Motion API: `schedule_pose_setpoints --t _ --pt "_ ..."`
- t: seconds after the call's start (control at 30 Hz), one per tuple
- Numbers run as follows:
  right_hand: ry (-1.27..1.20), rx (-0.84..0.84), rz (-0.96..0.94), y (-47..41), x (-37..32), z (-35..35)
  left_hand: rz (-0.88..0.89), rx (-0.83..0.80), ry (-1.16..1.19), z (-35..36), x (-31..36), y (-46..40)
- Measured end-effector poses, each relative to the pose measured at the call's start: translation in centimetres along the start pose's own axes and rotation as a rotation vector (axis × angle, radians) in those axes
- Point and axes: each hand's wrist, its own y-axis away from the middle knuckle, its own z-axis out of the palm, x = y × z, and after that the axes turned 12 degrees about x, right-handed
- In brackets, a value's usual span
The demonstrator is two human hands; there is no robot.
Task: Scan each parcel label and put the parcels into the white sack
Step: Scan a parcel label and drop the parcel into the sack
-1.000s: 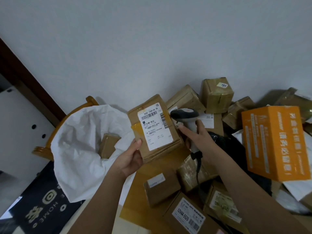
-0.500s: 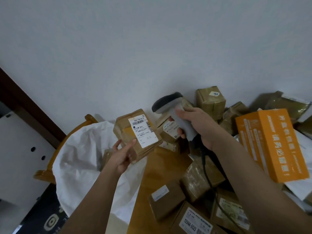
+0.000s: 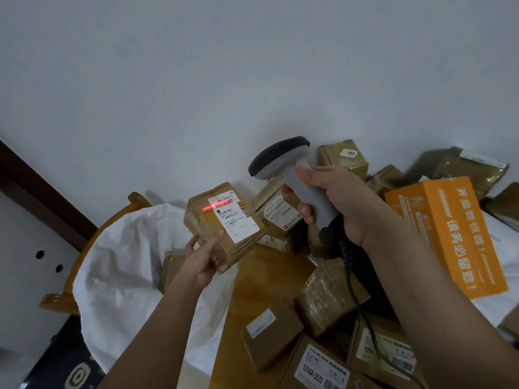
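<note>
In the head view, the left hand (image 3: 206,261) holds a brown parcel (image 3: 224,228) by its lower corner above the open white sack (image 3: 123,270), label (image 3: 234,217) facing up with a red scan line across its barcode. The right hand (image 3: 334,200) grips a grey scanner (image 3: 292,175) aimed at that label, above more parcels on the wooden worktop (image 3: 264,279).

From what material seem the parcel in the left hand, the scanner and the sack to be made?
Held parcel: brown corrugated cardboard by its look, matte, under glossy tape; its label looks like white paper.
Scanner: probably moulded plastic, smooth grey body with a black top.
White sack: thin, creased sheet, perhaps woven plastic; the weave cannot be seen.
</note>
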Motion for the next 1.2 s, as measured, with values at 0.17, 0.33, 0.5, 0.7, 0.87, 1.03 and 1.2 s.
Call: schedule_pose_setpoints --t 0.17,0.33,0.5,0.7,0.87,1.03,1.2 --pt "0.003 -0.031 0.047 -1.2 1.1 0.9 -0.039 -0.02 0.017 -0.8 -0.6 -1.3" --pt "0.109 -0.021 0.123 -2.9 3.4 2.8 -0.044 0.089 0.044 -3.3 -0.9 -3.0" --pt "0.225 -0.056 0.175 -4.3 5.5 5.4 0.007 0.42 -0.012 -7.2 -0.2 -6.5" --pt "0.321 -0.093 0.17 -6.2 8.4 7.7 0.031 0.63 -0.077 -10.5 0.8 -10.7" --pt "0.347 -0.096 0.18 -8.0 11.1 8.3 0.239 0.687 -0.403 -11.4 1.0 -13.7" --pt "0.407 -0.056 0.234 -8.6 13.3 8.2 0.331 0.625 -0.703 -12.7 -0.2 -17.2" --pt "0.421 -0.027 0.252 -9.0 14.2 8.0 0.121 0.331 -0.595 -13.1 -2.3 -18.5"
